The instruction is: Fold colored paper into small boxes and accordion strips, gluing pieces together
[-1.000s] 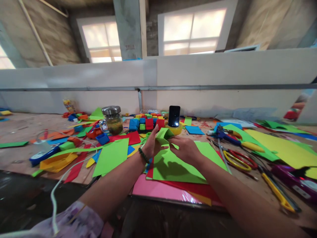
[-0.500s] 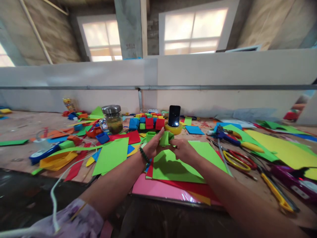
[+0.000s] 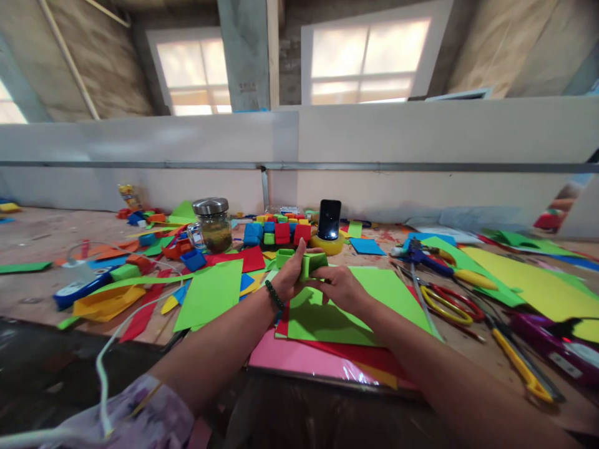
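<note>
Between both hands is a small folded green foam piece, partly covered by fingers. My left hand, with a dark beaded bracelet on the wrist, closes on its left side. From the right, my right hand pinches the other side. Beneath them lies a stack of foam sheets with a bright green sheet on top. A green box-shaped piece rests just beyond my left hand. Behind it stand rows of red, blue, yellow and green foam blocks.
A phone leans upright on a yellow tape roll. To the left are a lidded glass mug and loose foam scraps. Pliers, scissors, a yellow cutter and a purple device lie right. A white cable hangs at the left.
The green piece has been turned in my hands, and its shape now looks different. My right hand has shifted slightly, its fingers now bent differently around the piece.
</note>
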A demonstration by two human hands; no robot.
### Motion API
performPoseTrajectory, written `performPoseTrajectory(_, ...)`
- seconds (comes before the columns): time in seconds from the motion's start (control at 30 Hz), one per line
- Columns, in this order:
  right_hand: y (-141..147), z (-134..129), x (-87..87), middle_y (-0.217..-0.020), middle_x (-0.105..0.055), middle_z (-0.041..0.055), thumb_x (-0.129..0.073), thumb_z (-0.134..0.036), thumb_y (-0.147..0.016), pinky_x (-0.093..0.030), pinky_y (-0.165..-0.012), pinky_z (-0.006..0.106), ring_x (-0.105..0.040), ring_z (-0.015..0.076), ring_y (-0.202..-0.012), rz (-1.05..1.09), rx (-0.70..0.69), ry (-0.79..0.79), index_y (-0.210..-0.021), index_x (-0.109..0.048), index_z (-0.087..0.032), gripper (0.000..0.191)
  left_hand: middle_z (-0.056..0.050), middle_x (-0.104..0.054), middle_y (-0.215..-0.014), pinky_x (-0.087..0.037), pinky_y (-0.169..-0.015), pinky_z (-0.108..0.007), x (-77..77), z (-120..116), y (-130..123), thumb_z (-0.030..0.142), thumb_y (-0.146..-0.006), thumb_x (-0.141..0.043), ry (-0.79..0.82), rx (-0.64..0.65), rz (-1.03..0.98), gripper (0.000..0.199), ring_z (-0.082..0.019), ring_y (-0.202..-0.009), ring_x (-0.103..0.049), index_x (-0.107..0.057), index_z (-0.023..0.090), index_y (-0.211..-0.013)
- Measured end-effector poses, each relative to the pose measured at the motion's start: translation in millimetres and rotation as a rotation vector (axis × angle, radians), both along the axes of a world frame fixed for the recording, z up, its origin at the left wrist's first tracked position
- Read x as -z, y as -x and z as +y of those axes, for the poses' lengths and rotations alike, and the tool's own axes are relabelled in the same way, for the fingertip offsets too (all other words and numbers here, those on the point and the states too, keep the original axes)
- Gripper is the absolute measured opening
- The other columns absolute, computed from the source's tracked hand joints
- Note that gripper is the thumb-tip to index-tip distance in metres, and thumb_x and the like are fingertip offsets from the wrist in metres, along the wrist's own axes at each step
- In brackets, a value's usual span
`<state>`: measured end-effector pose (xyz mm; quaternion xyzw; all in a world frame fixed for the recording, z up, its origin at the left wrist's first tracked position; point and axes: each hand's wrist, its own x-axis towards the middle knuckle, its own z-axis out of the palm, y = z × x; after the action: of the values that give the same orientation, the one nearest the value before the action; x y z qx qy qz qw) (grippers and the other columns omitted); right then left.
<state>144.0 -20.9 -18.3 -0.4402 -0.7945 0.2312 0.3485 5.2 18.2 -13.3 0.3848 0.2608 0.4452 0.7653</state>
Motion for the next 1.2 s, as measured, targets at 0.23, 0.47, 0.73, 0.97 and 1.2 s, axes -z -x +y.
performPoseTrajectory(0.23, 0.0, 1.1, 3.4, -0.077, -0.064, 0.0001, -0.060, -0.044, -0.085, -0.046, -0.044, 0.020, -0.058, 0.0079, -0.043, -0.011, -0.030, -0.047, -0.087, -0.070, -0.018, 0.028, -0.006, -0.066, -0.075, -0.050, -0.054, -0.025, 0.0, -1.0, 1.4, 0.064, -0.084, -0.046, -0.018, 0.024, -0.057, 0.057, -0.016, -0.061, -0.064, -0.062, 0.013, -0.104)
performPoseTrajectory(0.47, -10.0, 7.1, 1.9, -0.079, -0.066, 0.0030, -0.052, -0.026, -0.091, -0.046, -0.054, 0.021, -0.059, 0.0089, -0.055, -0.153, -0.065, -0.325, -0.081, -0.069, -0.017, 0.021, -0.012, -0.071, -0.078, -0.051, -0.064, -0.032, -3.7, 2.8, 8.8, 0.050, -0.093, -0.035, 0.116, 0.199, -0.199, 0.051, -0.021, -0.066, -0.065, -0.065, 0.008, -0.097)
performPoseTrajectory(0.73, -9.0, 3.3, -9.4, -0.063, -0.058, -0.0001, -0.062, -0.051, -0.080, -0.036, -0.048, 0.022, -0.050, 0.0103, -0.050, -0.077, 0.001, -0.225, -0.078, -0.064, -0.015, 0.036, -0.007, -0.071, -0.077, -0.049, -0.075, -0.026, -5.4, -0.3, -3.2, 0.024, -0.091, -0.041, 0.054, 0.012, -0.174, 0.029, -0.016, -0.071, -0.065, -0.066, 0.010, -0.089)
performPoseTrajectory(0.97, -12.2, 12.3, -5.6, -0.050, -0.043, -0.0031, -0.052, -0.050, -0.084, -0.028, -0.049, 0.024, -0.040, 0.0098, -0.050, -0.011, 0.124, -0.143, -0.053, -0.054, -0.016, 0.045, -0.002, -0.069, -0.090, -0.045, -0.065, -0.023, 1.5, 4.7, 3.7, 0.032, -0.086, -0.050, -0.039, 0.021, 0.024, 0.033, -0.012, -0.069, -0.062, -0.061, 0.020, -0.115)
performPoseTrajectory(1.2, -14.1, 4.9, -9.3, -0.071, -0.067, 0.0047, -0.056, -0.026, -0.084, -0.031, -0.056, 0.025, -0.058, 0.0157, -0.066, -0.529, 0.210, -0.262, -0.069, -0.065, -0.018, 0.019, -0.008, -0.071, -0.082, -0.049, -0.060, -0.026, 6.3, 6.6, 2.0, 0.060, -0.087, -0.046, 0.042, 0.094, 0.122, 0.054, -0.013, -0.060, -0.061, -0.067, 0.013, -0.101)
